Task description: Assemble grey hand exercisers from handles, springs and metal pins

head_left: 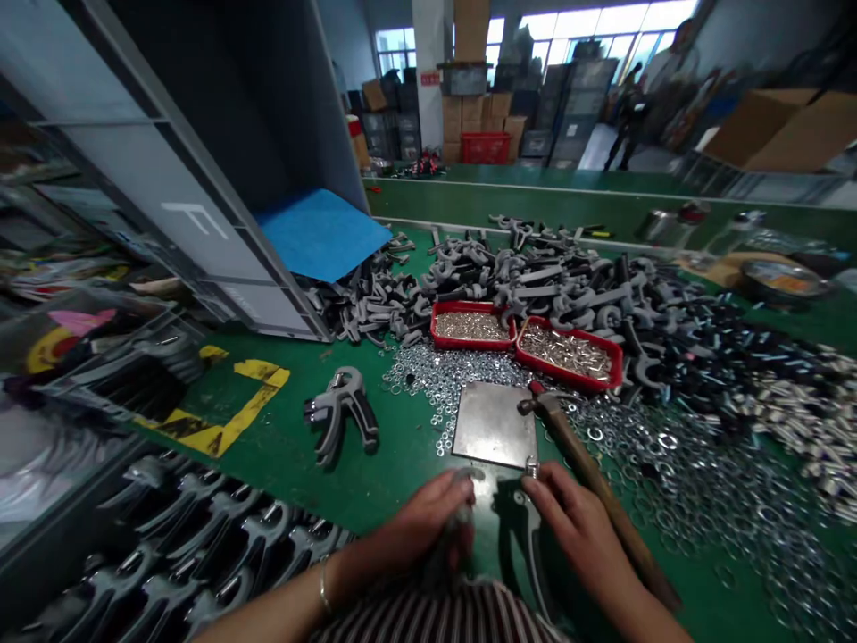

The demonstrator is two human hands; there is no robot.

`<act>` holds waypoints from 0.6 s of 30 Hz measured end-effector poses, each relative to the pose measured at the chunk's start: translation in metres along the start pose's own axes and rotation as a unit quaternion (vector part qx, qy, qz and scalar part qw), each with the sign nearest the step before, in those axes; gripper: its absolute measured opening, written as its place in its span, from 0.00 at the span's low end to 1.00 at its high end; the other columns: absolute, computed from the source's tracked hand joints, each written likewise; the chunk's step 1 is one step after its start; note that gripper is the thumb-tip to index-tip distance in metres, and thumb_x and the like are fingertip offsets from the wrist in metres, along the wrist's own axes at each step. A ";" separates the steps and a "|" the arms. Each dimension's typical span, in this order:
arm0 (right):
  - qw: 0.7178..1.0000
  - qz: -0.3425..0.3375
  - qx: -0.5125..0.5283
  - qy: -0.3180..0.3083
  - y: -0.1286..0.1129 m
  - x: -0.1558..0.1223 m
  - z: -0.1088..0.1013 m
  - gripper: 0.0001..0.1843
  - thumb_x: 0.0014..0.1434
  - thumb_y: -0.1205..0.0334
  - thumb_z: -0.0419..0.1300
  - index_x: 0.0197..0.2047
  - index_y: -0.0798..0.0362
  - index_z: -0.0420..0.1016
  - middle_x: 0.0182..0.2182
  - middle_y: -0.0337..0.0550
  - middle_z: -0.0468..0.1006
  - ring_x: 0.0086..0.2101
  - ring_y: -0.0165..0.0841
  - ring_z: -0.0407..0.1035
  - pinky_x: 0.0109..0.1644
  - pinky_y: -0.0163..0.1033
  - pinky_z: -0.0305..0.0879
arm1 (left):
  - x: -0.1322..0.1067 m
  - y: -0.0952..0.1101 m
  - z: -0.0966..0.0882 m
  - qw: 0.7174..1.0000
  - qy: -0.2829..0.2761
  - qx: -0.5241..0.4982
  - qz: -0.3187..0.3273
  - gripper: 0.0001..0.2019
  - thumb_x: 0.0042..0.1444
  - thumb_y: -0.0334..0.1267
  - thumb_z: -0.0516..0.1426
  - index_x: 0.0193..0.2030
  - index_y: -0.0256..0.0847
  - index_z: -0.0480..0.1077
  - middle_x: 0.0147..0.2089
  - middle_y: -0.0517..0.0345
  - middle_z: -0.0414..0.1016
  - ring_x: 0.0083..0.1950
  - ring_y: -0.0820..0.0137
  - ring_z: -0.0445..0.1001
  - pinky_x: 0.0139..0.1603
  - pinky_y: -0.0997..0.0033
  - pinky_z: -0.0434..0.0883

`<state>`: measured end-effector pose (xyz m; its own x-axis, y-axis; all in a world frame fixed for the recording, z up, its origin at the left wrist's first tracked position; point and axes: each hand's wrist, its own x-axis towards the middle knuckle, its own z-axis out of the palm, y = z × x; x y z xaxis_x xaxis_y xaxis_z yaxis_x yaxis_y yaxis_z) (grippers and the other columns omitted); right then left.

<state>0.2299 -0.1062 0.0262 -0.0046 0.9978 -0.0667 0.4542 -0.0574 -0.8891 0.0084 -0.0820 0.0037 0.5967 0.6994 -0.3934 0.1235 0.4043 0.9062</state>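
Head view: at the bottom middle of the frame, one gray grip part (455, 531) is held tight in the left hand (428, 522). One dark grip part (532, 545) with a metal tip is pinched by the right hand (572, 513). One square steel plate (494, 424) is just above the hands on the green bench (408, 482). One wood-handled hammer (569, 442) lies just beside the right hand. Two red trays (469, 307) of small shiny bits are seen farther up.

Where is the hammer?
In the head view, the wooden-handled hammer lies lower right, beside the right hand, with its head by the corner of the steel plate.
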 end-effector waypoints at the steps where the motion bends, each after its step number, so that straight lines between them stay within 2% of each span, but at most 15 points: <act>1: 0.999 -0.020 -0.034 0.006 -0.001 -0.003 0.003 0.16 0.65 0.45 0.54 0.34 0.48 0.66 0.25 0.36 0.72 0.27 0.34 0.69 0.32 0.37 0.63 | 0.004 0.003 0.001 0.999 0.042 -0.031 -0.001 0.22 0.65 0.61 0.45 0.44 0.42 0.61 0.24 0.65 0.71 0.17 0.76 0.64 0.19 0.77 0.61; 2: 0.997 -0.037 -0.061 0.009 -0.002 -0.006 0.007 0.16 0.66 0.44 0.53 0.37 0.48 0.67 0.26 0.37 0.74 0.27 0.35 0.70 0.32 0.37 0.63 | 0.008 0.008 0.003 0.996 0.075 -0.047 0.007 0.23 0.65 0.62 0.45 0.44 0.42 0.60 0.21 0.67 0.69 0.15 0.76 0.62 0.16 0.78 0.57; 4: 0.992 -0.065 -0.109 0.019 -0.005 -0.009 0.014 0.16 0.68 0.44 0.50 0.41 0.47 0.66 0.28 0.40 0.78 0.28 0.38 0.74 0.32 0.38 0.65 | 0.016 0.018 0.009 0.993 0.106 -0.038 0.038 0.23 0.64 0.62 0.46 0.43 0.42 0.60 0.18 0.67 0.67 0.15 0.74 0.66 0.16 0.79 0.58; 6: 0.984 -0.089 -0.149 0.030 -0.009 -0.011 0.019 0.15 0.69 0.45 0.47 0.43 0.47 0.65 0.30 0.42 0.80 0.29 0.40 0.76 0.32 0.39 0.66 | 0.020 0.024 0.017 0.991 0.118 -0.010 0.057 0.22 0.63 0.62 0.47 0.42 0.43 0.61 0.17 0.68 0.66 0.16 0.72 0.69 0.16 0.79 0.60; 10: 0.974 -0.111 -0.194 0.040 -0.015 -0.014 0.022 0.14 0.71 0.48 0.45 0.43 0.47 0.63 0.30 0.44 0.80 0.30 0.41 0.77 0.31 0.39 0.66 | 0.016 0.022 0.029 0.990 0.127 0.036 0.057 0.21 0.65 0.60 0.47 0.42 0.42 0.61 0.17 0.69 0.66 0.13 0.74 0.65 0.13 0.80 0.56; 15: 0.967 -0.146 -0.206 0.041 -0.017 -0.013 0.025 0.14 0.71 0.50 0.44 0.42 0.48 0.64 0.28 0.44 0.79 0.29 0.40 0.77 0.30 0.39 0.65 | 0.016 0.015 0.035 0.983 0.157 0.079 0.058 0.21 0.65 0.60 0.46 0.43 0.42 0.62 0.17 0.70 0.64 0.12 0.75 0.62 0.11 0.81 0.53; 18: 0.975 -0.142 -0.163 0.057 -0.016 -0.011 0.028 0.12 0.71 0.51 0.45 0.40 0.48 0.63 0.28 0.42 0.78 0.27 0.38 0.76 0.30 0.38 0.65 | 0.016 0.017 0.038 0.973 0.184 0.122 0.070 0.21 0.66 0.59 0.45 0.44 0.42 0.62 0.18 0.69 0.65 0.13 0.76 0.62 0.12 0.81 0.55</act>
<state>0.1975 -0.1175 0.0289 -0.0804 0.9704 0.2279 0.7084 0.2165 -0.6717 0.0507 -0.0863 0.0191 0.3031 0.9190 -0.2522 0.2721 0.1702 0.9471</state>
